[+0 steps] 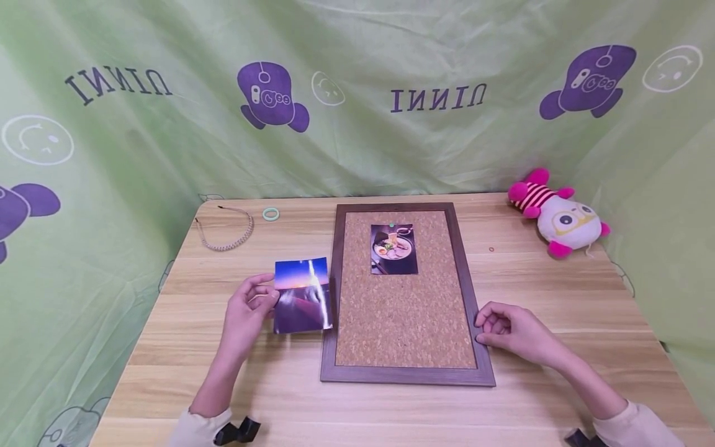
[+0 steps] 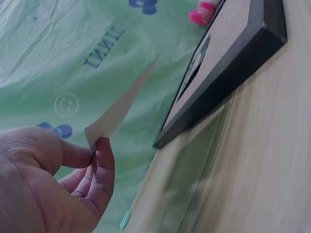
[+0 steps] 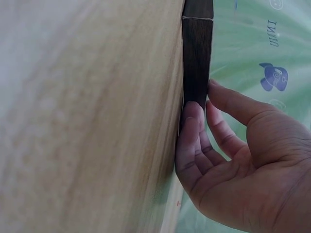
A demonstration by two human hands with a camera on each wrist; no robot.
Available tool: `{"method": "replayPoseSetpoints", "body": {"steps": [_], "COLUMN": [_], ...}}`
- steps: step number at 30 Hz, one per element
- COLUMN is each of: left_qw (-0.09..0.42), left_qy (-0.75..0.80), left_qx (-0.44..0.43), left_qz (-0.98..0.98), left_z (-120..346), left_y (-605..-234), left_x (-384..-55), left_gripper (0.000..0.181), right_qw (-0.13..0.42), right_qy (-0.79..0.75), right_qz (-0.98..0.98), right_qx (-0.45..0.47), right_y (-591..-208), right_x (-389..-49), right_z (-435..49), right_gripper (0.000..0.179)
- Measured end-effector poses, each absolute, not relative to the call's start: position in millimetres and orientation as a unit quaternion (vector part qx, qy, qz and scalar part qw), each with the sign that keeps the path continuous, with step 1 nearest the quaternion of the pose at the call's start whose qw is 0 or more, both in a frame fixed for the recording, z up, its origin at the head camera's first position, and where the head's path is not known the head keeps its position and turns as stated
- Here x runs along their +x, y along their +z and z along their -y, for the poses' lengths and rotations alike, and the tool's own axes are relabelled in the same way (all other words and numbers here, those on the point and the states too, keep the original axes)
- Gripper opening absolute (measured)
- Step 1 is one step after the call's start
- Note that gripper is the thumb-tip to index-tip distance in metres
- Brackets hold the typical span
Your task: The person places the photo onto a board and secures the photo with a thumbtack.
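My left hand (image 1: pixel 251 305) pinches the left edge of a glossy sunset photo (image 1: pixel 298 304) between thumb and fingers. In the left wrist view the photo (image 2: pixel 116 112) is seen nearly edge-on, raised off the table beside the frame. A dark-framed cork board (image 1: pixel 402 323) lies on the table, with a ramen photo (image 1: pixel 385 264) on its upper part and a green pushpin (image 1: pixel 392 225) at that photo's top edge. My right hand (image 1: pixel 511 329) grips the board's right edge near the lower corner; in the right wrist view the thumb is at the top edge and curled fingers lie against the side.
At the back left of the wooden table (image 1: pixel 184 323) lie a braided headband (image 1: pixel 226 247) and a mint-green ring (image 1: pixel 270 214). A pink and white plush toy (image 1: pixel 564 220) lies back right, near a tiny orange ring (image 1: pixel 491 249). A green printed curtain (image 1: pixel 357 143) surrounds the table.
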State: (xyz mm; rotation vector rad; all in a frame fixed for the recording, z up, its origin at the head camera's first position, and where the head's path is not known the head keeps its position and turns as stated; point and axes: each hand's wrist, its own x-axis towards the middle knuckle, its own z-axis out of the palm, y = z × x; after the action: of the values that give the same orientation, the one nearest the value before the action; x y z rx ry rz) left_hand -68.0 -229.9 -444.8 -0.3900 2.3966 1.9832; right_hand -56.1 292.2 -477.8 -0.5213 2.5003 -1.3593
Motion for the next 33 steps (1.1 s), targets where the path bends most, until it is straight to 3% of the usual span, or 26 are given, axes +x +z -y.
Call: {"method": "replayPoseSetpoints", "body": {"steps": [12,33], "left_qw": [0.055,0.090], "left_qy": [0.650,0.656], "left_qx": [-0.091,0.017], "left_qz": [-0.753,-0.749], "left_z": [187.8,121.8], "left_y": [-452.6,-469.3], "left_x": [-71.4,-76.8], "left_gripper": [0.045,0.045], "right_qw": [0.122,0.114], "right_qy": [-0.467,-0.463], "right_qz": [-0.857,-0.861], "right_qx": [-0.179,-0.174], "right_y": [-478.2,-478.5], "right_x": [-55.5,-56.1], "right_z": [-292.3,-291.8], "right_gripper": [0.022,0.024]}}
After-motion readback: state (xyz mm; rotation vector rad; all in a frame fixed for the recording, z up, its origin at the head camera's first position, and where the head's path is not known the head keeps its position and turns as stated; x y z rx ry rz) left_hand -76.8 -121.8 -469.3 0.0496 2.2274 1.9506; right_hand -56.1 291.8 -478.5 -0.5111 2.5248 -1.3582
